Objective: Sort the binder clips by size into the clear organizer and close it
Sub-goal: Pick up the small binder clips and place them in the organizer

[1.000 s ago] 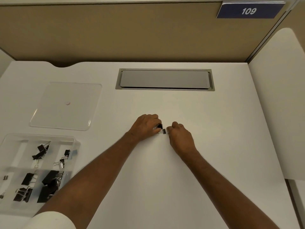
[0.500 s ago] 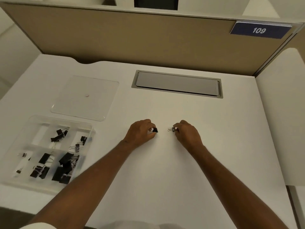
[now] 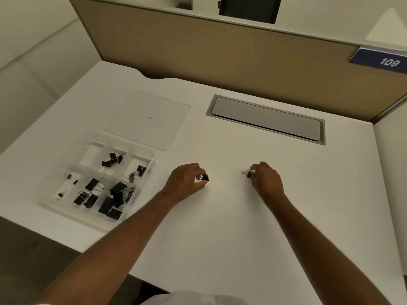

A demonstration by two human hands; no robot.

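You are working at a plain white desk top fenced on the far side by a tan fabric partition, with a blue number plate reading 109 at its far right and a grey rectangular cable hatch set flush into the desk just before the partition; your left hand rests on the desk near the middle, its thumb and forefinger pressed together on a small black binder clip, the other fingers curled under; your right hand rests well apart to the right, its fingertips pinching a smaller black binder clip with silver wire handles, the handles pointing left away from the palm; the clear plastic compartmented organizer sits open at the near left of the desk, just left of your left forearm; its near compartments hold the larger black clips in a loose heap, its far middle and right compartments hold mid-sized ones, and a few tiny ones lie scattered in the left compartment; its flat clear square lid lies on the desk just beyond it, touching or nearly touching the organizer's far edge, you cannot tell which.
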